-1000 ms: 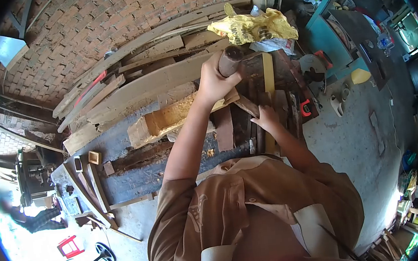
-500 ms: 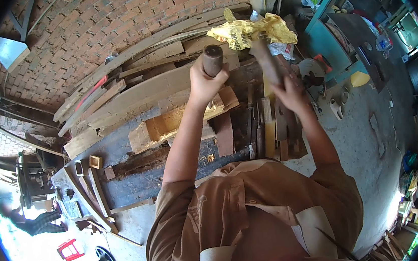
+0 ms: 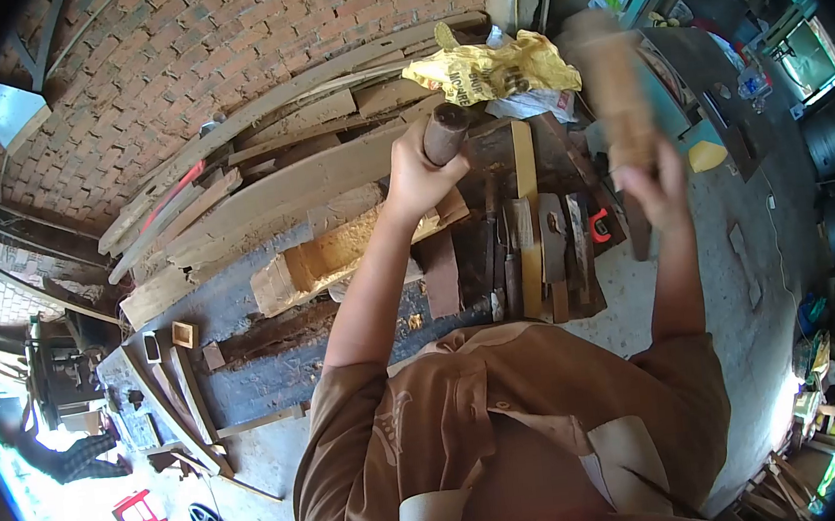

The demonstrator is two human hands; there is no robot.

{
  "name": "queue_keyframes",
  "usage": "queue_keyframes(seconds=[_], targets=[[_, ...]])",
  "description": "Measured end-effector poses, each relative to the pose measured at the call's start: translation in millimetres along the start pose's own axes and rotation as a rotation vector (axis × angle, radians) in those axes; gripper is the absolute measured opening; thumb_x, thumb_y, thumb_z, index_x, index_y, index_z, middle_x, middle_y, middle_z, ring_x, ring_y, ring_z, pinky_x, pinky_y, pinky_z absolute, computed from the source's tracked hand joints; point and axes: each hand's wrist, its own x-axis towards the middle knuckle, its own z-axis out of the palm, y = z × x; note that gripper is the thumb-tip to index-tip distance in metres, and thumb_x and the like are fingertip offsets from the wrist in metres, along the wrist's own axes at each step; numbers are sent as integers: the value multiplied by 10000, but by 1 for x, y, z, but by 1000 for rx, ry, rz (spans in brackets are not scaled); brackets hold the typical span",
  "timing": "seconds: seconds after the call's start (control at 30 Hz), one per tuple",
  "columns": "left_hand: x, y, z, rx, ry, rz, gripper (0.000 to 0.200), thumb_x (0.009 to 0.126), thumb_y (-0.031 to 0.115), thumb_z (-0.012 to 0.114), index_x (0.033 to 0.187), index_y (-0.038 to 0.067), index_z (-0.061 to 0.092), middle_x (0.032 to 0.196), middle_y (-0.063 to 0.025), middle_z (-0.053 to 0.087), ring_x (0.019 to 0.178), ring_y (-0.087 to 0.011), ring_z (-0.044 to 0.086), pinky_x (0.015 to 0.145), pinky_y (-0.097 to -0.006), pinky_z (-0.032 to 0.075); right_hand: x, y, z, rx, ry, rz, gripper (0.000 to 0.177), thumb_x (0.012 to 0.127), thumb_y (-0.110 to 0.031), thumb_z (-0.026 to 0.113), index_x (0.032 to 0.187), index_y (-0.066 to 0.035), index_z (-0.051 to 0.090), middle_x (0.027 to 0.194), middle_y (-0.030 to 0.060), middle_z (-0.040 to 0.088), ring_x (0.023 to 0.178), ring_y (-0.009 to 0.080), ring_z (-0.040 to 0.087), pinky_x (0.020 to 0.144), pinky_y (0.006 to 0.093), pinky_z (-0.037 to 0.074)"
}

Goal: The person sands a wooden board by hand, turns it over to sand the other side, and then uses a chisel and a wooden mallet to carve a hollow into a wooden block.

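Note:
My left hand [image 3: 416, 173] grips a dark round wooden handle [image 3: 444, 132], its end pointing up, above a pale carved wood block [image 3: 322, 260] that lies on the blue workbench [image 3: 267, 370]. My right hand [image 3: 653, 184] is raised to the right of the bench and holds a blurred wooden mallet [image 3: 610, 91], its head up. A row of chisels and hand tools [image 3: 538, 254] lies on the bench between my two arms.
Long planks and offcuts [image 3: 269, 179] are stacked along the brick wall behind the bench. A yellow plastic bag [image 3: 494, 67] lies at the bench's far end. A teal machine table [image 3: 701, 72] stands at the right. Another person [image 3: 49, 457] is at the far left.
My right hand has lifted a wooden mallet off the row of tools and swung it up and to the right. My left hand has kept its handle over the block.

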Motion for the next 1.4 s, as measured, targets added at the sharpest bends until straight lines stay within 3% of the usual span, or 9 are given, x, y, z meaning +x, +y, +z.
queue_keyframes(seconds=[0.17,0.23,0.43,0.57,0.7,0.9,1.03,1.1,1.4], targets=[[-4,3,11,29,-42,47,283,576,106,640,815,-11,543,727,-138,586,658,-204,579,651,-306,457,-5,7,20,507,92,-181,425,762,-283,547,1059,-5,423,784,80,503,630,156,505,566,285,427],[-5,-3,18,10,-56,90,288,572,108,643,813,-13,542,722,-146,584,655,-220,581,646,-314,457,-15,18,23,-238,-133,24,385,703,-223,641,997,-29,486,814,70,524,704,201,528,670,314,441],[-2,-2,19,62,-66,66,307,565,123,655,812,-18,538,694,-162,572,642,-244,580,632,-330,455,-14,-12,6,-291,53,-161,455,714,-219,631,1067,12,460,826,100,530,744,199,537,719,327,435],[-5,-2,24,16,-85,63,291,574,118,654,803,-20,539,681,-153,569,636,-207,570,626,-322,453,-12,1,29,570,255,-307,400,771,-220,536,1081,-17,387,827,102,492,633,171,501,606,339,438],[-5,-16,30,-22,-101,6,283,577,115,655,793,-26,538,668,-152,561,623,-185,554,604,-308,446,-21,9,32,-598,-183,-95,447,660,-182,683,1006,-4,463,864,127,535,727,232,560,667,341,446],[3,-9,18,43,-22,76,262,578,115,643,767,-26,529,644,-145,539,581,-178,516,571,-302,429,-26,-17,16,361,254,-129,316,676,-176,614,918,-6,502,797,81,550,644,168,537,603,304,457],[-1,-3,25,5,-59,37,261,574,110,635,767,-27,526,653,-144,544,585,-179,523,575,-301,433,-13,10,20,189,-86,-75,321,684,-193,601,921,-7,493,792,80,529,653,181,527,605,299,447],[1,-10,27,2,-74,42,245,604,102,643,782,-18,524,670,-89,532,616,-131,482,585,-278,422,-15,18,35,-537,-183,-12,467,665,-223,653,1059,-20,505,941,87,558,872,204,542,781,338,417],[1,-5,26,22,-81,21,269,586,106,639,801,-23,539,658,-142,551,595,-180,536,589,-300,441,-7,5,23,678,233,-132,323,716,-159,561,999,-40,462,751,87,521,629,160,512,576,281,429]])
